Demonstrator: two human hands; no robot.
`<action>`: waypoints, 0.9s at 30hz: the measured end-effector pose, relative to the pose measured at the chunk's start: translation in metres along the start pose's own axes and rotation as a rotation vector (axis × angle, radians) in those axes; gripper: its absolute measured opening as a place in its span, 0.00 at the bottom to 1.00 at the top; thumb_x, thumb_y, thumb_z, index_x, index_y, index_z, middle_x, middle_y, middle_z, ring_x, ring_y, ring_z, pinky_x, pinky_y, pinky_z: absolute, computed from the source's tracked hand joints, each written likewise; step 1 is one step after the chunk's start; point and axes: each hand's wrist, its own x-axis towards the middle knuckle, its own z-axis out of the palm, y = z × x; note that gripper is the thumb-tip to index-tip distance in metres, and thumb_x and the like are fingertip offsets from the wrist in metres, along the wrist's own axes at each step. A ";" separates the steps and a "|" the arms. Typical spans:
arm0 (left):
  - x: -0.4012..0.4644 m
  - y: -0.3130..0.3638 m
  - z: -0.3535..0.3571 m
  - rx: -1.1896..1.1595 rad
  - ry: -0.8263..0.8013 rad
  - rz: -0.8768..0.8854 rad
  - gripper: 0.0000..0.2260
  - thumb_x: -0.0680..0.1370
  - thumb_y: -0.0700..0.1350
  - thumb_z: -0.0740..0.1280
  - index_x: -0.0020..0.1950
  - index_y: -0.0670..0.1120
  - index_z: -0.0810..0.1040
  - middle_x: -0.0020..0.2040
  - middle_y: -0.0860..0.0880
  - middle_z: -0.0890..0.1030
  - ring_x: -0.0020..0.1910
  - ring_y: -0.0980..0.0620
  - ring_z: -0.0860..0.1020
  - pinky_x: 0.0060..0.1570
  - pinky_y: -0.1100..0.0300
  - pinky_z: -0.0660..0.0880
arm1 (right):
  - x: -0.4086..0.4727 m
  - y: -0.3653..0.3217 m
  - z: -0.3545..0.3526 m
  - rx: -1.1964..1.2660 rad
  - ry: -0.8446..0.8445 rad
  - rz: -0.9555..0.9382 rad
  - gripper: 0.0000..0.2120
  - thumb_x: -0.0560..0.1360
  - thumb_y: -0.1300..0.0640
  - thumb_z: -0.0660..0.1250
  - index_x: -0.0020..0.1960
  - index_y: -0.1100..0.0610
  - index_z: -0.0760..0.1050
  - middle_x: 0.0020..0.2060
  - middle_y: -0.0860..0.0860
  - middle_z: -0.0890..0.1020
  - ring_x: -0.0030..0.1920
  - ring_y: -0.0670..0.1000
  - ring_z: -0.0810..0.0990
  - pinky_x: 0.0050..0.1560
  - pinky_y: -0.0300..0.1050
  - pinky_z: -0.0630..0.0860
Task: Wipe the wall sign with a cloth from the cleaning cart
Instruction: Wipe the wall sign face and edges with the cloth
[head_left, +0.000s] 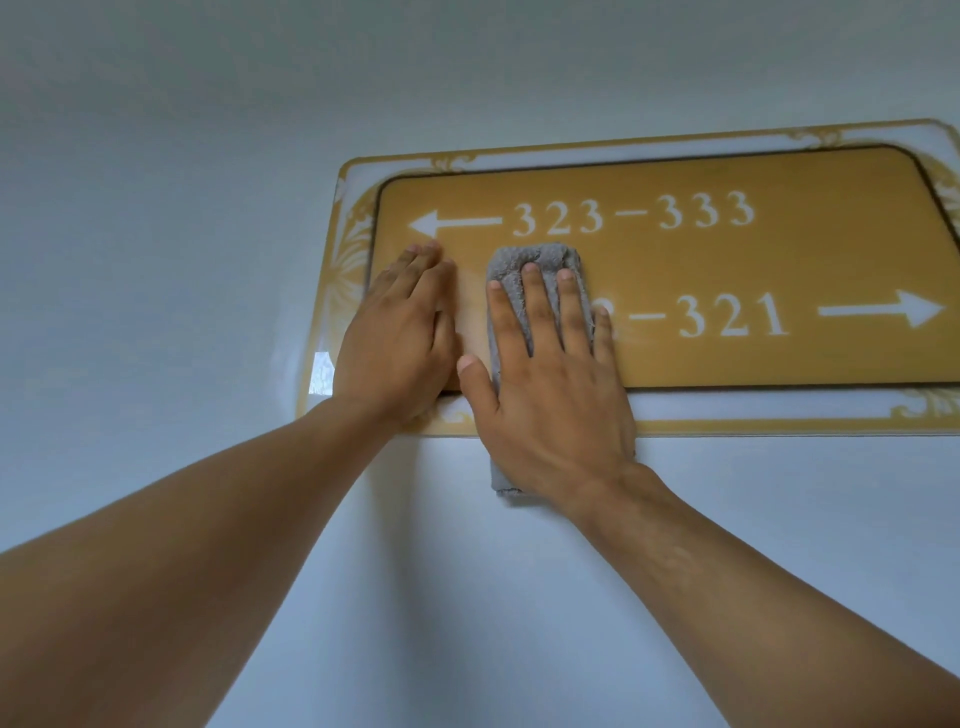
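Observation:
A gold wall sign (753, 265) with white room numbers and arrows hangs on the wall, its right end cut off by the frame. My right hand (550, 384) lies flat on a folded grey cloth (530, 260), pressing it against the sign's lower left part; the cloth's bottom end pokes out below the sign's border. It covers the start of the lower number row. My left hand (405, 332) rests flat and bare on the sign's left end, just beside the cloth, fingers together.
A plain pale wall (182, 182) surrounds the sign on the left, above and below. The sign has an ornate white and gold border (727, 413). The cleaning cart is out of view.

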 end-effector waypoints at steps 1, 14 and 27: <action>0.000 0.000 0.000 -0.005 0.001 -0.004 0.23 0.79 0.44 0.53 0.73 0.42 0.71 0.76 0.44 0.68 0.77 0.48 0.61 0.76 0.54 0.57 | 0.001 0.000 0.000 0.000 -0.005 -0.004 0.33 0.79 0.38 0.41 0.81 0.51 0.48 0.80 0.56 0.49 0.80 0.58 0.43 0.76 0.64 0.48; 0.000 -0.004 -0.001 -0.060 -0.015 -0.014 0.20 0.80 0.43 0.57 0.71 0.42 0.72 0.76 0.45 0.69 0.77 0.49 0.62 0.76 0.54 0.59 | 0.049 -0.008 0.003 0.076 -0.035 -0.055 0.36 0.74 0.41 0.37 0.81 0.48 0.43 0.81 0.51 0.45 0.79 0.54 0.39 0.77 0.60 0.43; 0.000 -0.007 0.001 -0.001 0.083 -0.140 0.16 0.81 0.45 0.56 0.65 0.43 0.75 0.74 0.44 0.70 0.75 0.47 0.63 0.75 0.48 0.57 | 0.094 -0.019 0.016 0.106 0.051 0.011 0.36 0.75 0.37 0.38 0.81 0.47 0.48 0.81 0.50 0.50 0.80 0.54 0.43 0.77 0.60 0.46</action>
